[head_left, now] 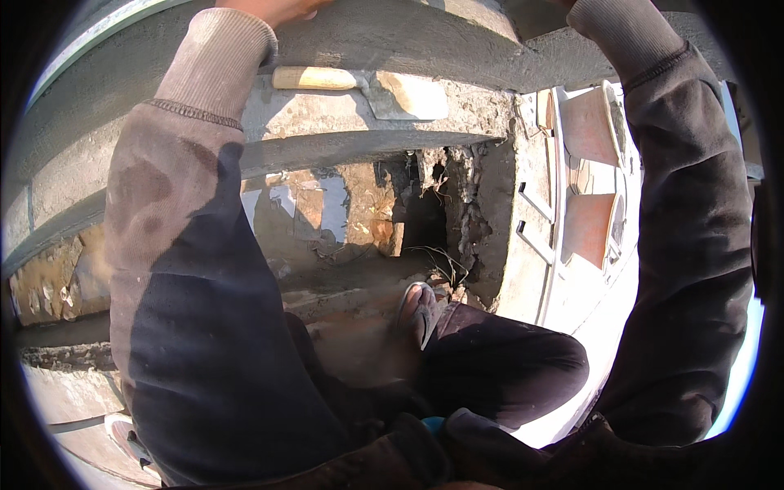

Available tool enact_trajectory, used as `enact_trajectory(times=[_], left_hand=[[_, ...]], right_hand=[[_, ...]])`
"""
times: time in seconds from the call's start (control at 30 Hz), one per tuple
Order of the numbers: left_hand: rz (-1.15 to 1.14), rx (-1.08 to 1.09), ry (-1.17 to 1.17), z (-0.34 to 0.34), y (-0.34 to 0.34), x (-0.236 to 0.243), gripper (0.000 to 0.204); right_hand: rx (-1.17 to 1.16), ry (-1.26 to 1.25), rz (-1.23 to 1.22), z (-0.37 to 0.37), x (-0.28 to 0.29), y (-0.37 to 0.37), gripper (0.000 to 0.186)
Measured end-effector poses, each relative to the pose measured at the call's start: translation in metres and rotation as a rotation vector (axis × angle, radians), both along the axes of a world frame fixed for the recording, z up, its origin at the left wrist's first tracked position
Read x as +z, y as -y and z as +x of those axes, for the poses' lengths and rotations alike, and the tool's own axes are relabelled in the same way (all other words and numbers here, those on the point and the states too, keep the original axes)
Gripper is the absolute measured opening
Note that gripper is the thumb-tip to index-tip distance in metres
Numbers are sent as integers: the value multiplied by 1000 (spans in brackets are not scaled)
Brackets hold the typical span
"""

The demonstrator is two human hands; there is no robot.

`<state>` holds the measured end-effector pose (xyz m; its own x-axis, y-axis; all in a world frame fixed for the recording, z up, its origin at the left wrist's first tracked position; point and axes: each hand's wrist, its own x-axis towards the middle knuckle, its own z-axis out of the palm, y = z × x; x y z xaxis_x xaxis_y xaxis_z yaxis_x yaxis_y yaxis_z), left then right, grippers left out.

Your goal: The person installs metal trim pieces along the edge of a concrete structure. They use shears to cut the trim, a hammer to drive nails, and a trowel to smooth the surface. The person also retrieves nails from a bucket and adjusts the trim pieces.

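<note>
Both my arms reach up to the frame's top edge. My left hand is mostly cut off there, against the grey concrete surface; what its fingers do is unclear. Only a sliver of my right hand shows above the dark sleeve, its fingers hidden. Below and between them, a trowel with a pale wooden handle lies flat on a concrete ledge, apart from both hands.
Beneath the ledge lie shallow murky water, broken masonry and a dark hole. My sandalled foot rests beside loose rubble and thin twigs. At right are orange-red panels and a pale wall with rails.
</note>
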<state>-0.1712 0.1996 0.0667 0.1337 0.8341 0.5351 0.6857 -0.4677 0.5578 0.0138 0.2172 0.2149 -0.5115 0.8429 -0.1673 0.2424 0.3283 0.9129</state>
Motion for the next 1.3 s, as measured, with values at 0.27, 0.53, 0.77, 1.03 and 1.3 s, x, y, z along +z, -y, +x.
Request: enact_trajectory(times=[0.27, 0.53, 0.77, 1.03, 1.3], left_hand=[[-47, -22, 20, 10, -1, 4, 16], [-52, -20, 78, -4, 3, 1, 15], [-208, 26, 31, -6, 6, 8, 16], [-112, 63, 10, -4, 6, 1, 18], [-250, 56, -11, -6, 8, 11, 16]], right_hand=[[210, 29, -19, 9, 10, 7, 23], [337, 78, -126, 8, 14, -17, 29], [445, 147, -308, 16, 26, -30, 33], [435, 242, -163, 12, 21, -20, 42], [362, 203, -211, 13, 1, 2, 40]])
